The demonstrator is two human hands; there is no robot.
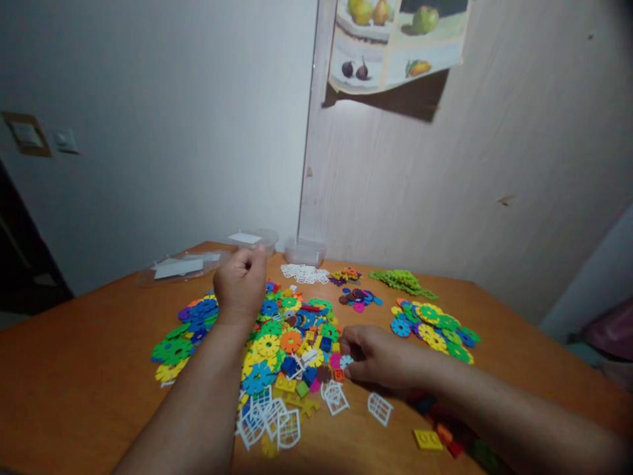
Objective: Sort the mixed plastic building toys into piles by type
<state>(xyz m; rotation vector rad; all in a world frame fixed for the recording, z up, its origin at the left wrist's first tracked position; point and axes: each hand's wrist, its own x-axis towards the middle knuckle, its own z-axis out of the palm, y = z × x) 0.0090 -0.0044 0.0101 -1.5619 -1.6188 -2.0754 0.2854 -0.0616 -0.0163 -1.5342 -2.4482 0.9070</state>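
My left hand (241, 284) is raised over the far left part of a big mixed pile, its fingers curled closed; whatever they hold is hidden. At the pile's right edge my right hand (373, 356) reaches down, thumb and forefinger apart. Beside its fingertips lie a pale blue flower piece (346, 361) and an orange brick (339, 375). Yellow notched discs (268, 346), an orange disc (291, 341), blue bricks (310, 375) and other colourful pieces make up the pile. White window-frame pieces (288, 428) lie at its near side.
Sorted heaps lie around: white pieces (305, 274), green pieces (401, 282), and notched discs (432, 323) on the right. Loose bricks (428, 440) lie beneath my right forearm. Clear plastic containers (305, 253) and a plastic bag (180, 267) stand or lie near the wall.
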